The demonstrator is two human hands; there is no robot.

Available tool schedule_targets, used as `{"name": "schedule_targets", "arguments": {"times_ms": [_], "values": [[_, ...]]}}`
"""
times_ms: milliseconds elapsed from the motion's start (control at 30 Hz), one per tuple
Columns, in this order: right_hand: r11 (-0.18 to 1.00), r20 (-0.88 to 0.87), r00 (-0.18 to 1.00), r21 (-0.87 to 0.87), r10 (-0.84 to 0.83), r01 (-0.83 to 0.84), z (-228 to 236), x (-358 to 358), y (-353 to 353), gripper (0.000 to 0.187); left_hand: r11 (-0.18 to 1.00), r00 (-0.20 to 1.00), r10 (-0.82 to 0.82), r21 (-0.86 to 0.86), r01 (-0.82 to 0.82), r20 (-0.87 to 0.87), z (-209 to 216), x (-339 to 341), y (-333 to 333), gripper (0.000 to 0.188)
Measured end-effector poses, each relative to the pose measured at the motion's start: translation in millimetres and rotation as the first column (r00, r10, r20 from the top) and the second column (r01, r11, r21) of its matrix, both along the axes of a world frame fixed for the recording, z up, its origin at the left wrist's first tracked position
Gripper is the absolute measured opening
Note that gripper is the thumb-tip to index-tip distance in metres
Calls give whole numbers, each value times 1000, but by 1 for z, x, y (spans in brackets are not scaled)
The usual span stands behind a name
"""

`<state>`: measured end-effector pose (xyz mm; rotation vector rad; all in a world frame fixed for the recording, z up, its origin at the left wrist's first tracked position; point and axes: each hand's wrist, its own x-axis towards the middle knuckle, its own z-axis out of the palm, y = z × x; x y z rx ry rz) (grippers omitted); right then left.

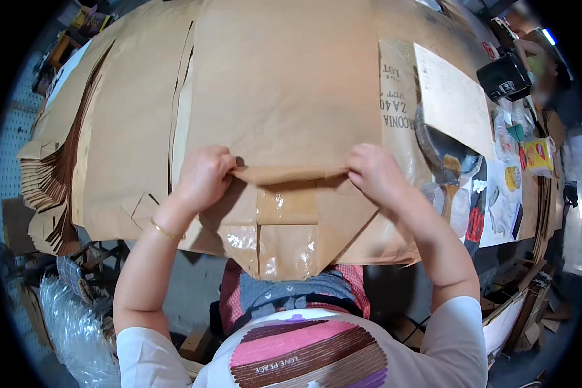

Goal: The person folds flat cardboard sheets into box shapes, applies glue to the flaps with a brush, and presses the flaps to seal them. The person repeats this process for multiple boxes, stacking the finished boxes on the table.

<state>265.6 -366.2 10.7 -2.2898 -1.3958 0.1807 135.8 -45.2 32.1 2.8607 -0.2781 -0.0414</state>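
Note:
A large brown paper sack (284, 84) lies flat in front of me, its near end opened out into a folded flap (288, 249) that hangs over the table edge. Shiny glue or film glistens on the flap's middle panels. My left hand (207, 173) pinches the fold at its left end. At the right end of the same fold, my right hand (376, 169) is closed on the paper. Between the two hands the folded edge is lifted slightly and runs almost straight across.
Fanned paper sacks (52, 187) are stacked at the left. On the right lie a white board (452, 97) over a round basin (433, 149), a brush (451, 171), red-handled scissors (475, 223) and a yellow packet (538, 156). Clear plastic (77, 330) hangs below left. Another person (537, 58) is at the far right.

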Motion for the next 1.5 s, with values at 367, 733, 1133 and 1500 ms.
{"name": "schedule_targets", "arguments": {"times_ms": [367,733,1133,1500], "values": [[973,191,965,-183,178,-143,29,-87,-12,51,962,989,-148,235,141,10,9,-79,-42,58],[985,161,973,78,-164,153,-12,-144,-28,37,904,932,-309,-363,226,-188,-1,-71,-20,38],[964,-28,997,254,-75,80,-20,-121,-38,25,942,970,-224,-274,191,-92,11,-91,-22,50],[833,-394,838,253,-377,493,-15,-82,8,13,762,923,379,-543,-353,-68,-22,-46,-35,20]]}}
